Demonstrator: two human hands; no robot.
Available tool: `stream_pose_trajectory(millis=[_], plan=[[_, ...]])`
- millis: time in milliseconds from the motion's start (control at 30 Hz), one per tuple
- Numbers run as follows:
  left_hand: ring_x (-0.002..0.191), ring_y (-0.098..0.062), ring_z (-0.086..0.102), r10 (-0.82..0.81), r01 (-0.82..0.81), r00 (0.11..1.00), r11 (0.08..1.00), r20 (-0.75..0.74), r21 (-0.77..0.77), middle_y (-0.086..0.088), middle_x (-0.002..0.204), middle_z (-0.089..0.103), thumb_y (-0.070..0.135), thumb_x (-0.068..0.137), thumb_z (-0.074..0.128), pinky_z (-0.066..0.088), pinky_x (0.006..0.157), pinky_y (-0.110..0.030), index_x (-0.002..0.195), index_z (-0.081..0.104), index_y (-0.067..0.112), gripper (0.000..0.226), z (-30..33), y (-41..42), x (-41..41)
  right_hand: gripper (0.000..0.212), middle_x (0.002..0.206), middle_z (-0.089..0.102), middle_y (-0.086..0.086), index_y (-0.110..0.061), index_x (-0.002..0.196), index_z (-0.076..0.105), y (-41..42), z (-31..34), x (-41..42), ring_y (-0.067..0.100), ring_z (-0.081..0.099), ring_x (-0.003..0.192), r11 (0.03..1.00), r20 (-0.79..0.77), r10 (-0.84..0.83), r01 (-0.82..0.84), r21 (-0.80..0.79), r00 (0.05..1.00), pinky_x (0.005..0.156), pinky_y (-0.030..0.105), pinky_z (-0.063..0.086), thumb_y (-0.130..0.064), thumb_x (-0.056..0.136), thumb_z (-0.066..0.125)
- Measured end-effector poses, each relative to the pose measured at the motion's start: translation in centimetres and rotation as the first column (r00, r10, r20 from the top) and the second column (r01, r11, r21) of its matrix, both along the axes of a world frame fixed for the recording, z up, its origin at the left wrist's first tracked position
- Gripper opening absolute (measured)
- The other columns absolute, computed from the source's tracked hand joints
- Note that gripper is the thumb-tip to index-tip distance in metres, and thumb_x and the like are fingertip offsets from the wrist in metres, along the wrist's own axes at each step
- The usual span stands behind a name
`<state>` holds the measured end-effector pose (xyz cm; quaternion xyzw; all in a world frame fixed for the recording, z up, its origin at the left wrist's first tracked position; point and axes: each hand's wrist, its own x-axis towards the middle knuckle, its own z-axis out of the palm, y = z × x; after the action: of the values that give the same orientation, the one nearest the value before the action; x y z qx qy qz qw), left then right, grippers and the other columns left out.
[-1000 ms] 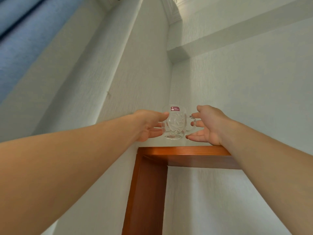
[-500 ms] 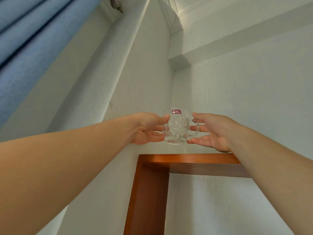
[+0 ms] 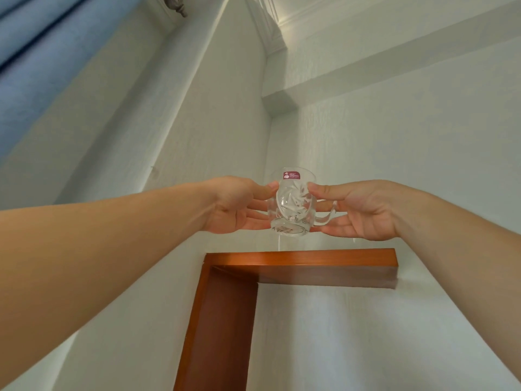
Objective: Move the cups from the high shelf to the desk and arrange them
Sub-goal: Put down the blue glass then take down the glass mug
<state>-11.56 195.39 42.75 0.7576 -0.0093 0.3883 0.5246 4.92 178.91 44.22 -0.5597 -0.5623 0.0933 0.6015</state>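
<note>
While we hold the cup (image 3: 291, 206) up between both hands, clear of the shelf (image 3: 298, 265) below it, the step in hand is, as we judge it, bringing it down toward the surface, which is out of view. To do that well, we keep the cup upright and level and lower it slowly, away from the shelf edge. The glass is smooth and probably slick, so we would either shift 1 hand under the base or keep steady pressure from both sides. The handle points toward our right; hooking a finger through it looks like the surer hold for the descent.

Our left hand (image 3: 239, 206) pinches the cup: the thumb presses the near wall by the rim and the fingers curl round the far side and the base. Our right hand (image 3: 366, 210) does the same from the other side, with the thumb on the wall beneath the red sticker (image 3: 292, 175) and the fingers around the handle region. Neither hand is wide open; both are closed onto the glass. We see only 1 cup here.
</note>
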Motion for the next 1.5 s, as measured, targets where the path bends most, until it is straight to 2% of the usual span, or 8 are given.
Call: stream_pose_trajectory(millis=[167, 433, 667, 800, 900, 1033, 1167, 1500], plan=[[0.105, -0.029, 0.077, -0.034, 0.034, 0.999, 0.999, -0.006, 0.001, -0.018, 0.117, 0.078, 0.026, 0.100, 0.065, 0.066, 0.080, -0.035, 0.118, 0.071, 0.006, 0.028, -0.5, -0.9, -0.2, 0.060, 0.097, 0.081, 0.007, -0.006, 0.122, 0.072, -0.6, -0.2, 0.7, 0.033, 0.078, 0.093, 0.993, 0.000, 0.115, -0.115, 0.025, 0.993, 0.078, 0.048, 0.065, -0.025, 0.067, 0.089], [0.105, -0.032, 0.077, -0.031, 0.032, 0.999, 0.999, -0.042, 0.023, -0.016, 0.114, 0.079, 0.023, 0.096, 0.067, 0.065, 0.084, -0.039, 0.116, 0.072, 0.006, 0.027, -1.3, -2.2, -0.9, 0.057, 0.111, 0.078, 0.010, -0.006, 0.120, 0.075, -1.4, -1.1, 1.2, 0.035, 0.077, 0.094, 0.983, -0.007, 0.179, -0.179, 0.040, 0.984, 0.079, 0.049, 0.064, -0.019, 0.066, 0.088], [0.111, -0.031, 0.075, -0.017, 0.018, 1.000, 1.000, -0.015, 0.020, -0.016, 0.122, 0.077, 0.025, 0.096, 0.066, 0.064, 0.089, -0.038, 0.125, 0.069, 0.007, 0.035, -1.8, -3.7, -1.9, 0.052, 0.104, 0.079, 0.009, -0.008, 0.115, 0.076, -2.4, -1.1, 0.5, 0.034, 0.077, 0.090, 0.976, 0.020, 0.209, -0.210, 0.061, 0.978, 0.078, 0.046, 0.064, -0.020, 0.066, 0.089], [0.115, -0.032, 0.073, 0.007, -0.006, 0.999, 1.000, -0.037, 0.023, -0.017, 0.127, 0.075, 0.025, 0.100, 0.063, 0.063, 0.091, -0.038, 0.132, 0.066, 0.006, 0.037, -2.6, -4.5, -2.5, 0.058, 0.115, 0.078, 0.009, -0.008, 0.120, 0.074, -2.5, -2.1, 0.1, 0.033, 0.078, 0.092, 0.977, 0.011, 0.204, -0.204, 0.058, 0.979, 0.079, 0.045, 0.065, -0.023, 0.066, 0.087], [0.109, -0.031, 0.075, -0.002, 0.002, 0.999, 1.000, -0.040, 0.002, -0.017, 0.127, 0.074, 0.024, 0.101, 0.063, 0.064, 0.088, -0.036, 0.132, 0.066, 0.005, 0.036, -3.4, -5.1, -3.0, 0.062, 0.120, 0.077, 0.009, -0.010, 0.123, 0.073, -2.9, -3.0, -0.5, 0.033, 0.078, 0.095, 0.981, 0.001, 0.186, -0.186, 0.058, 0.982, 0.081, 0.044, 0.064, -0.025, 0.064, 0.087], [0.105, -0.030, 0.076, -0.036, 0.036, 0.998, 0.999, -0.051, -0.008, -0.015, 0.119, 0.077, 0.023, 0.102, 0.062, 0.065, 0.085, -0.036, 0.125, 0.069, 0.006, 0.029, -4.1, -5.8, -4.2, 0.063, 0.117, 0.078, 0.009, -0.010, 0.120, 0.075, -4.1, -3.8, -2.1, 0.033, 0.079, 0.089, 0.985, -0.015, 0.165, -0.164, 0.057, 0.986, 0.070, 0.040, 0.064, -0.025, 0.060, 0.088], [0.115, -0.031, 0.074, -0.106, 0.105, 0.992, 0.994, -0.062, -0.011, -0.015, 0.123, 0.076, 0.023, 0.102, 0.061, 0.063, 0.091, -0.038, 0.121, 0.069, 0.007, 0.027, -4.7, -6.0, -5.9, 0.058, 0.110, 0.080, 0.008, -0.011, 0.118, 0.076, -5.6, -4.5, -4.7, 0.033, 0.079, 0.088, 0.991, -0.017, 0.124, -0.123, 0.054, 0.992, 0.070, 0.040, 0.064, -0.025, 0.064, 0.088], [0.108, -0.030, 0.077, -0.272, 0.274, 0.954, 0.962, -0.124, -0.003, -0.013, 0.118, 0.078, 0.022, 0.101, 0.064, 0.064, 0.086, -0.035, 0.121, 0.069, 0.006, 0.026, -7.6, -6.5, -12.4, 0.049, 0.120, 0.077, 0.008, -0.015, 0.123, 0.075, -8.8, -8.7, -13.2, 0.035, 0.076, 0.103, 0.998, -0.042, -0.012, 0.015, 0.056, 0.999, 0.090, 0.045, 0.062, -0.027, 0.077, 0.084]])
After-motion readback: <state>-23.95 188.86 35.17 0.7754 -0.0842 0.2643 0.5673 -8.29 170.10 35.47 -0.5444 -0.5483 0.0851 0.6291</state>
